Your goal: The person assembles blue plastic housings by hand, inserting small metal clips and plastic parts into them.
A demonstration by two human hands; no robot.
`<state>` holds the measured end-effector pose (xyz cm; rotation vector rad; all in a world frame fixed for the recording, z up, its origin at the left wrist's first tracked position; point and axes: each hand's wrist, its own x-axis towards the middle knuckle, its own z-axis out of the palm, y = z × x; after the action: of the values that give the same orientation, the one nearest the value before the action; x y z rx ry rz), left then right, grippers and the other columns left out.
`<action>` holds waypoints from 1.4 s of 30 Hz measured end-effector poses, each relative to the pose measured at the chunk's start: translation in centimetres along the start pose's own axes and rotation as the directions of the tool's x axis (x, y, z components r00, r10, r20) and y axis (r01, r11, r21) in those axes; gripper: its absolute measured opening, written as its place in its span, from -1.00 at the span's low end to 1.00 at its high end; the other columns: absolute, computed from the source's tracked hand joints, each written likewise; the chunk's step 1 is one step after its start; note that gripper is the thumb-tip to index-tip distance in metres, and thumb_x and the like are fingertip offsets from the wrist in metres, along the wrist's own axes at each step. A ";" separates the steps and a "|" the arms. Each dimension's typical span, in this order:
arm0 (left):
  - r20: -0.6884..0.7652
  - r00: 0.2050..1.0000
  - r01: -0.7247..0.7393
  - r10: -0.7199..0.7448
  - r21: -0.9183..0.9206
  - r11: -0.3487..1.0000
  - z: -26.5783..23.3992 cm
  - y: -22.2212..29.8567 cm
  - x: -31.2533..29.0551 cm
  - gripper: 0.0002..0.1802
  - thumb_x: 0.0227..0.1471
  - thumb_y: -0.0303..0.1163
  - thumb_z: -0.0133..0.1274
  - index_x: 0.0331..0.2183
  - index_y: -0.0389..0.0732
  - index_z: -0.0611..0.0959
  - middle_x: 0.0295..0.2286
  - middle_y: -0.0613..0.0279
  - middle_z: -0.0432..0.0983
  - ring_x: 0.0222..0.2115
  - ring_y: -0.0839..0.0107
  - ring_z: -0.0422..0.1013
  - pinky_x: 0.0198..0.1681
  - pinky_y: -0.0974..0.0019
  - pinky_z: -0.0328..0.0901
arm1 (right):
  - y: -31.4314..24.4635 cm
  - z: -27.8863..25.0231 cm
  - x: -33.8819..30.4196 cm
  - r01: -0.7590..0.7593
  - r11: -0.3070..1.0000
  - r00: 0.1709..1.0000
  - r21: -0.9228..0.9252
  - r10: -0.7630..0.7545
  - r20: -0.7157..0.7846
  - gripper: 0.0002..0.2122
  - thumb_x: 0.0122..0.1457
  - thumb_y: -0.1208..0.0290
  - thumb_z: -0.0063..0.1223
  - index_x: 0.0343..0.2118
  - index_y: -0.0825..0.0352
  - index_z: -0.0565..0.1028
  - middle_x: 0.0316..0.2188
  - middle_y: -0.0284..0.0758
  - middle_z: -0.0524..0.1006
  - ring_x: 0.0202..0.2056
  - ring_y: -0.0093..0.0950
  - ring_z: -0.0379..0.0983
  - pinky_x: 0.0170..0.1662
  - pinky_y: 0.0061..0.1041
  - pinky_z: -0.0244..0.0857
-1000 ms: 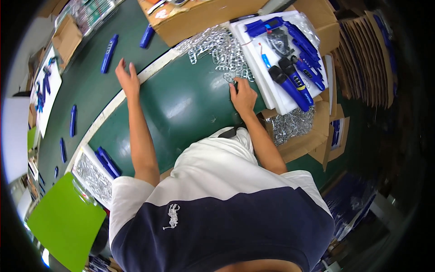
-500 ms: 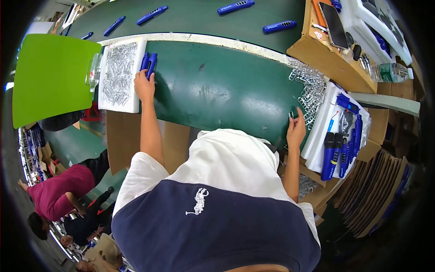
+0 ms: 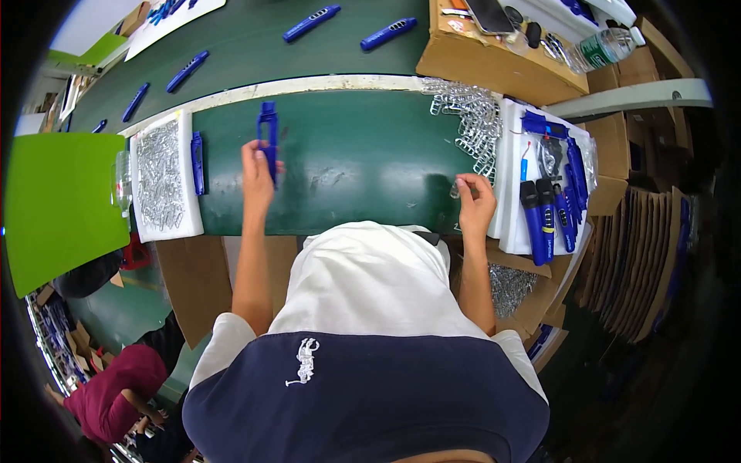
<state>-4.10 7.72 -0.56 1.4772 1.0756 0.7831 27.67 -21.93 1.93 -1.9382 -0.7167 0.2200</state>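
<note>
My left hand (image 3: 256, 184) is closed around a blue plastic casing (image 3: 268, 123), a long open-framed shell held upright above the green table. A second blue casing (image 3: 197, 163) lies against the white foam tray (image 3: 194, 220) on the left, which is filled with small shiny metal pieces (image 3: 160, 177). At the right, my right hand (image 3: 478, 202) pinches a small shiny metal clip (image 3: 454, 190) between thumb and fingertips. Just beyond that hand, a loose pile of similar metal clips (image 3: 472, 116) spreads along the table.
A white foam tray (image 3: 505, 224) at the right holds blue devices (image 3: 532, 224). Behind it stands a cardboard box (image 3: 463, 54) with a phone (image 3: 490, 15) and water bottle (image 3: 606, 50). Several blue devices (image 3: 390, 33) lie beyond the white ledge (image 3: 309, 83). A green panel (image 3: 62, 208) stands far left.
My left hand has lifted one of two blue casings from beside the left tray and carried it right. My right hand still pinches the clip. The whole view has shifted.
</note>
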 end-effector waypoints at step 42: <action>0.585 0.808 -0.002 -0.068 0.118 0.993 13.9 16.3 -5.5 -0.71 0.30 -0.26 0.02 -0.29 -0.32 0.56 -0.56 0.15 0.58 -0.65 0.39 0.40 -0.53 0.30 0.27 | -14.3 3.2 2.3 0.330 0.944 0.933 0.002 -0.326 0.152 -0.92 0.02 0.59 0.34 -0.42 0.39 0.64 -0.01 -0.15 0.49 -0.39 -0.46 0.54 -0.26 -0.51 0.44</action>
<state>9.81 -2.53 13.21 1.6411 0.6680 0.1962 22.64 -13.75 13.18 -1.8035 -1.1351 0.1517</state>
